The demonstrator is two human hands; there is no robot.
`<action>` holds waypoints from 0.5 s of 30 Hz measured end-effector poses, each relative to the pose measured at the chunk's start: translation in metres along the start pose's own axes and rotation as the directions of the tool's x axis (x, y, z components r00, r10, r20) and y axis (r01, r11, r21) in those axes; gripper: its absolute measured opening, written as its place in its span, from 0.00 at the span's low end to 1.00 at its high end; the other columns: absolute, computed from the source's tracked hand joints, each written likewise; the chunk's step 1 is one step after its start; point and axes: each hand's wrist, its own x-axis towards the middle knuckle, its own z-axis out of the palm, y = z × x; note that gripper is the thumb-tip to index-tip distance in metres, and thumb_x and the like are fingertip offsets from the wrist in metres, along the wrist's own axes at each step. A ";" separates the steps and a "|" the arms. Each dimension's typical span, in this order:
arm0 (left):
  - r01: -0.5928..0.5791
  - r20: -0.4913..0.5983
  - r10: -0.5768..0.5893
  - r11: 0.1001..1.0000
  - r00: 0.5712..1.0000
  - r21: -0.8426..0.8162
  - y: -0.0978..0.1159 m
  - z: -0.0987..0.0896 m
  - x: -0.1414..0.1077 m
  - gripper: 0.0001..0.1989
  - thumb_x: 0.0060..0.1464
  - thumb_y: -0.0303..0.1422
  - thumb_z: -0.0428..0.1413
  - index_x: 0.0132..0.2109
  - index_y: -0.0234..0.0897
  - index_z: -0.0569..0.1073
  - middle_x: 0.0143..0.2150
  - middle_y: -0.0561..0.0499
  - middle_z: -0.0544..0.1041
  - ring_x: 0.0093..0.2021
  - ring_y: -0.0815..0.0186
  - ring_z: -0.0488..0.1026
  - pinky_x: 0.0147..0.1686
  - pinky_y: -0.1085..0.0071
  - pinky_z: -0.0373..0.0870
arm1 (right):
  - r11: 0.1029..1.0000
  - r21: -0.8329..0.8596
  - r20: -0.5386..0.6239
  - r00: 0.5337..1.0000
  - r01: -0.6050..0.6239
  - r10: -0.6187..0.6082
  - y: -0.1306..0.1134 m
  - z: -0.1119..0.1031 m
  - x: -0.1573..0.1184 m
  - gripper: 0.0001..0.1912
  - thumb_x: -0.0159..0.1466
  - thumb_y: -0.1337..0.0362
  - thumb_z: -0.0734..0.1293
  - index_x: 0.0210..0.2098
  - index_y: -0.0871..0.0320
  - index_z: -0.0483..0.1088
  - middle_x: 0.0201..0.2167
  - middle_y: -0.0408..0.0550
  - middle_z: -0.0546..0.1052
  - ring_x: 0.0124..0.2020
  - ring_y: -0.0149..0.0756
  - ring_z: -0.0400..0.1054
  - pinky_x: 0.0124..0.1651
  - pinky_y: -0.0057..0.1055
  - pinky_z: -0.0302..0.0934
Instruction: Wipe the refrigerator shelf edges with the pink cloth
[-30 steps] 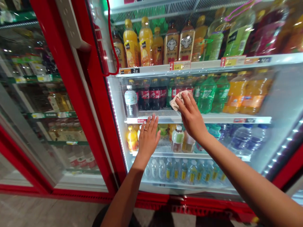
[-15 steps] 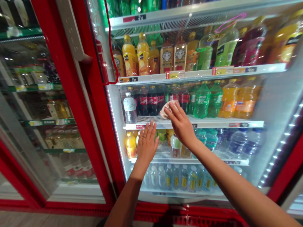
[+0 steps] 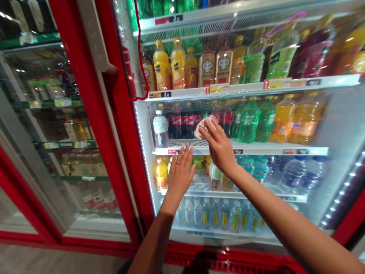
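A red-framed drinks cooler (image 3: 137, 171) filled most of the view, brightly lit behind its glass (image 3: 339, 121), with a dimmer case (image 3: 95, 114) off to the left. The beige cloth (image 3: 201, 129) was at the glass, in front of the cola bottles (image 3: 187, 123). The right hand (image 3: 218, 146) held it bunched under its fingers, seemingly so that they could press it to the pane. Lower and to the left, the left hand (image 3: 181, 173) was empty, its fingers extended and slightly apart, palm toward the glass, perhaps as a brace; whether the palm truly touched, I could not tell. Beyond the pane, green bottles (image 3: 249, 121) and orange drinks (image 3: 303, 120) stood upright, labels outward, likely for easy reading, while price tags (image 3: 238, 152) lined the shelf edge, presumably to match the drinks above.
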 end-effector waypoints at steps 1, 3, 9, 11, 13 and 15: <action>0.000 0.002 0.000 1.000 1.000 0.003 -0.001 0.000 0.000 0.42 0.75 0.39 0.48 0.82 0.40 0.31 0.83 0.48 0.52 0.82 0.58 0.51 0.80 0.56 0.53 | 1.000 0.006 0.032 0.999 0.023 -0.023 -0.002 0.001 0.000 0.47 0.75 0.78 0.56 0.80 0.31 0.33 0.80 0.39 0.56 0.81 0.46 0.49 0.79 0.57 0.59; -0.003 0.000 0.003 1.000 1.000 0.007 -0.003 0.000 0.000 0.41 0.75 0.39 0.49 0.82 0.41 0.32 0.83 0.48 0.53 0.82 0.59 0.51 0.80 0.56 0.51 | 0.999 0.012 0.067 0.997 0.043 -0.044 -0.002 -0.001 -0.006 0.48 0.75 0.78 0.56 0.80 0.31 0.33 0.80 0.39 0.57 0.81 0.46 0.51 0.78 0.58 0.60; -0.025 0.013 0.025 1.000 1.000 0.007 -0.008 -0.002 0.001 0.42 0.75 0.38 0.50 0.82 0.45 0.32 0.83 0.51 0.53 0.82 0.58 0.51 0.81 0.56 0.49 | 0.999 -0.009 -0.052 0.997 -0.053 0.053 0.012 -0.011 -0.014 0.47 0.74 0.78 0.57 0.79 0.28 0.38 0.81 0.34 0.53 0.81 0.50 0.49 0.78 0.61 0.60; -0.022 0.016 0.022 1.000 1.000 0.009 -0.008 -0.001 0.001 0.42 0.75 0.39 0.50 0.82 0.43 0.33 0.83 0.50 0.52 0.82 0.58 0.51 0.80 0.56 0.50 | 0.998 0.003 -0.046 0.997 -0.060 0.060 0.011 -0.008 -0.008 0.47 0.75 0.78 0.56 0.79 0.28 0.36 0.81 0.34 0.52 0.81 0.50 0.48 0.79 0.61 0.58; -0.018 0.014 0.018 1.000 1.000 0.013 -0.006 0.001 0.000 0.41 0.75 0.39 0.50 0.82 0.41 0.35 0.83 0.48 0.52 0.83 0.58 0.50 0.80 0.57 0.51 | 0.999 0.015 0.002 0.999 -0.041 0.041 0.005 -0.003 -0.004 0.48 0.75 0.78 0.56 0.79 0.29 0.33 0.81 0.35 0.51 0.82 0.49 0.46 0.80 0.61 0.57; -0.022 0.012 0.022 1.000 1.000 0.017 -0.006 0.003 0.001 0.40 0.75 0.39 0.50 0.83 0.40 0.38 0.82 0.47 0.54 0.83 0.58 0.50 0.80 0.56 0.52 | 1.000 0.019 0.067 0.998 0.003 -0.004 -0.001 0.001 -0.007 0.48 0.75 0.78 0.56 0.80 0.29 0.31 0.81 0.37 0.53 0.81 0.46 0.47 0.79 0.60 0.58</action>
